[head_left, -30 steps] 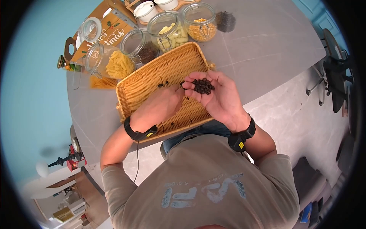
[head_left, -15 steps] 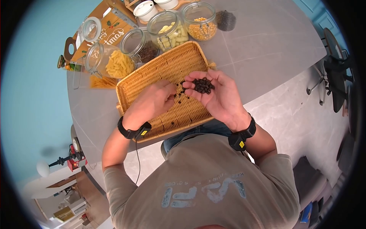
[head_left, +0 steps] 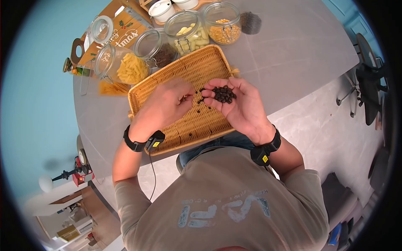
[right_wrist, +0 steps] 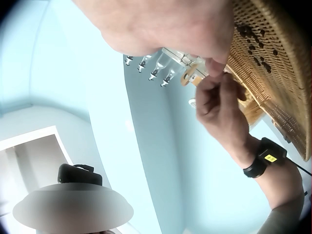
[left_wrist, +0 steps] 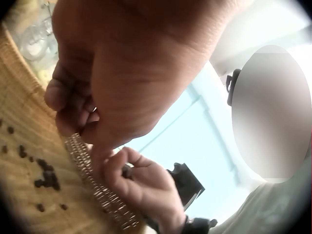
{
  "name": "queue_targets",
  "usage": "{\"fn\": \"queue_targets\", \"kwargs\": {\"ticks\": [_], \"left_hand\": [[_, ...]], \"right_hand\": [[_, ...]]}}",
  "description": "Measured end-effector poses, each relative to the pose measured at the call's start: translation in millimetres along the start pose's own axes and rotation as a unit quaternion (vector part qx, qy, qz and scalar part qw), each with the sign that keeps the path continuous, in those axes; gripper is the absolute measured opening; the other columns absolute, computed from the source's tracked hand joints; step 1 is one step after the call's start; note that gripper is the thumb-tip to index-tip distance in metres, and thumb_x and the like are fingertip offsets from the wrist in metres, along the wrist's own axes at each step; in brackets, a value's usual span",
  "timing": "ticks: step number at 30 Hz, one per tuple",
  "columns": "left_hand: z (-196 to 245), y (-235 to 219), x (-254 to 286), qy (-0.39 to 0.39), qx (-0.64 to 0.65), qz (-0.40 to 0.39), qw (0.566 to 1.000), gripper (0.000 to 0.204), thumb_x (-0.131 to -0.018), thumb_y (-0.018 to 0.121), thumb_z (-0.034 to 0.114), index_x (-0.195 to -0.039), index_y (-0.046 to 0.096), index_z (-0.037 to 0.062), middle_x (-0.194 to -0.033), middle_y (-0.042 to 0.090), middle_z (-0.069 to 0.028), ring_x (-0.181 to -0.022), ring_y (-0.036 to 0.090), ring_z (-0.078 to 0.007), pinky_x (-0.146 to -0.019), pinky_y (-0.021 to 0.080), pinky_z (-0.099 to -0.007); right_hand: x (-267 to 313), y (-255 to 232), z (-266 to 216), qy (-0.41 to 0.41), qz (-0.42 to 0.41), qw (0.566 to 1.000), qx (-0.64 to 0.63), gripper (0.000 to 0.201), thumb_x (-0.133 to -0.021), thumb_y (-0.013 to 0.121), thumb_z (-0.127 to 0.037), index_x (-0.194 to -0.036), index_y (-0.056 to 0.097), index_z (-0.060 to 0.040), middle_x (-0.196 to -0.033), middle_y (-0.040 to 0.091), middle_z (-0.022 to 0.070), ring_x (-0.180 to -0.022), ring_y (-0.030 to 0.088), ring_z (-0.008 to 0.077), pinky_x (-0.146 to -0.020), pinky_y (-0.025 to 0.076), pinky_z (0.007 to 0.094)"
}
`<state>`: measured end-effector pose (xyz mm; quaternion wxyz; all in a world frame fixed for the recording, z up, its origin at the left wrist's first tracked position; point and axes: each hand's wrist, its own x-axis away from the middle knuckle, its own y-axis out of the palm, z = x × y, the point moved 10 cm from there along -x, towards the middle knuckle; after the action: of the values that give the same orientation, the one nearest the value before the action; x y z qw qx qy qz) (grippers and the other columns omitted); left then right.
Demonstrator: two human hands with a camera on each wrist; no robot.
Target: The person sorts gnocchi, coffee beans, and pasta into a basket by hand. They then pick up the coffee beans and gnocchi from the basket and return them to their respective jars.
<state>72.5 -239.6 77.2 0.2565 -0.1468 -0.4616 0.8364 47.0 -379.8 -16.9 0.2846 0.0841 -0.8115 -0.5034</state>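
In the head view, my right hand is palm up over the wicker basket, cupped round a small heap of dark coffee beans. My left hand is above the basket's left half, fingers curled in and blurred; a dark bit shows between the fingertips, seemingly a bean. More loose beans lie on the basket floor between the hands. The left wrist view has the right hand close beside the left fingertips, and scattered beans on the wicker.
Along the basket's far side stand glass jars with pasta, dark contents, pale pieces and yellow kernels. Behind them are white lidded pots and a wooden board. The grey tabletop extends right.
My left hand has moved left, away from the right hand's fingertips, uncovering beans on the basket floor. My right hand stays nearly still, with its heap of beans.
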Motion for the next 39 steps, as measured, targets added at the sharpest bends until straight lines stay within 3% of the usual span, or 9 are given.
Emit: {"fn": "queue_targets", "kwargs": {"ticks": [2, 8, 11, 14, 20, 23, 29, 32, 39], "left_hand": [[21.3, -12.9, -6.7, 0.005, 0.045, 0.01, 0.999, 0.02, -0.091, 0.079, 0.003, -0.111, 0.077, 0.0037, -0.091, 0.068, -0.0102, -0.081, 0.07, -0.026, -0.07, 0.055, -0.036], [36.3, -7.3, -19.3, -0.004, 0.136, 0.0, 0.991, 0.018, -0.092, 0.077, 0.004, -0.11, 0.074, 0.0032, -0.097, 0.069, -0.0134, -0.082, 0.07, -0.0337, -0.072, 0.057, -0.0422], [15.1, -3.6, -15.5, 0.02, 0.051, 0.014, 0.998, 0.022, -0.092, 0.079, 0.001, -0.114, 0.077, 0.0055, -0.097, 0.068, -0.0096, -0.083, 0.07, -0.024, -0.07, 0.054, -0.0367], [5.5, 28.6, -12.8, 0.049, -0.011, -0.032, 0.998, 0.021, -0.092, 0.078, 0.004, -0.113, 0.076, 0.0048, -0.1, 0.071, -0.0138, -0.088, 0.073, -0.0326, -0.074, 0.056, -0.0435], [-4.9, 59.5, -15.6, -0.001, -0.038, -0.062, 0.997, 0.016, -0.095, 0.075, 0.01, -0.108, 0.074, 0.0015, -0.103, 0.071, -0.0188, -0.094, 0.072, -0.044, -0.079, 0.058, -0.0539], [-8.8, 64.1, -18.6, 0.014, -0.035, -0.064, 0.997, 0.015, -0.095, 0.074, 0.008, -0.107, 0.074, -0.001, -0.101, 0.071, -0.0214, -0.094, 0.072, -0.0453, -0.08, 0.058, -0.0545], [-18.1, 81.9, -23.7, -0.053, -0.087, -0.132, 0.986, 0.021, -0.096, 0.066, 0.002, -0.116, 0.073, 0.0001, -0.11, 0.075, -0.025, -0.102, 0.073, -0.0464, -0.085, 0.059, -0.0529], [-7.3, 82.0, -19.9, -0.021, -0.103, -0.103, 0.989, 0.02, -0.092, 0.066, -0.003, -0.109, 0.075, -0.0051, -0.098, 0.072, -0.0257, -0.091, 0.075, -0.0451, -0.08, 0.061, -0.0525], [-13.6, 64.6, -15.0, -0.017, -0.102, -0.075, 0.992, 0.015, -0.091, 0.071, 0.006, -0.104, 0.073, -0.0024, -0.097, 0.072, -0.0228, -0.09, 0.074, -0.0439, -0.079, 0.059, -0.0544]], "right_hand": [[-3.5, 3.2, 5.8, 0.004, -0.009, 1.0, 0.011, 0.043, -0.116, 0.039, -0.024, -0.121, 0.068, 0.0074, -0.119, 0.072, 0.019, -0.114, 0.069, 0.0302, -0.107, 0.058, 0.0467], [-1.4, 5.9, 6.9, -0.001, -0.012, 1.0, -0.001, 0.044, -0.115, 0.039, -0.024, -0.121, 0.068, 0.0083, -0.12, 0.072, 0.0193, -0.115, 0.07, 0.0301, -0.106, 0.058, 0.0456], [5.1, 1.4, -14.2, -0.023, -0.017, 1.0, -0.008, 0.045, -0.114, 0.04, -0.025, -0.122, 0.068, 0.0093, -0.121, 0.072, 0.02, -0.116, 0.07, 0.0315, -0.106, 0.058, 0.0465], [9.2, 0.3, -30.5, -0.039, 0.002, 0.999, -0.024, 0.046, -0.114, 0.041, -0.026, -0.124, 0.067, 0.0101, -0.123, 0.072, 0.021, -0.118, 0.07, 0.033, -0.107, 0.058, 0.0473], [9.0, 0.5, -30.9, -0.038, 0.005, 0.999, -0.032, 0.047, -0.114, 0.04, -0.027, -0.125, 0.067, 0.0108, -0.125, 0.072, 0.0221, -0.12, 0.07, 0.0345, -0.108, 0.058, 0.048], [8.8, -0.9, -29.2, -0.037, 0.001, 0.999, -0.03, 0.047, -0.115, 0.04, -0.027, -0.125, 0.067, 0.0108, -0.125, 0.072, 0.022, -0.12, 0.07, 0.0348, -0.108, 0.058, 0.0482], [8.2, -0.8, -27.7, -0.034, -0.007, 0.999, -0.033, 0.047, -0.115, 0.04, -0.027, -0.124, 0.067, 0.0105, -0.124, 0.072, 0.0215, -0.118, 0.07, 0.0345, -0.109, 0.058, 0.0482], [8.1, -1.0, -24.7, -0.029, -0.005, 0.999, -0.028, 0.047, -0.115, 0.041, -0.027, -0.124, 0.068, 0.0101, -0.124, 0.073, 0.0213, -0.117, 0.07, 0.034, -0.109, 0.057, 0.0481], [9.7, -1.1, -19.1, -0.02, -0.012, 1.0, -0.018, 0.046, -0.115, 0.041, -0.027, -0.122, 0.068, 0.0093, -0.123, 0.072, 0.0213, -0.116, 0.07, 0.0327, -0.11, 0.057, 0.0486]]}}
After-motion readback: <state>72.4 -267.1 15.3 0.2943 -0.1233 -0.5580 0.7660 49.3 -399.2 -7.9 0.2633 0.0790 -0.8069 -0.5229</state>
